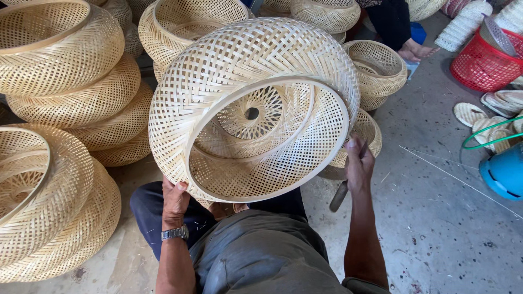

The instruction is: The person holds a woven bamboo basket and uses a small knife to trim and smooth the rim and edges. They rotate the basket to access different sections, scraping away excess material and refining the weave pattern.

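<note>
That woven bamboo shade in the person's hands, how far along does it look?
The woven bamboo shade looks fully woven, with its hoop rim in place. The left hand steadies its lower edge; the right hand works at the rim, gripping a dark-handled tool. What remains seems only edge finishing. Stacked shades beside it look complete.

Bright, even daylight throughout, soft and diffuse. Faint shadows only, under the stacked woven shades point(65, 109) and on the concrete floor point(436, 218). No glare. Sharp focus at centre; wide-angle bending toward the edges, slight softness in the corners.
</note>
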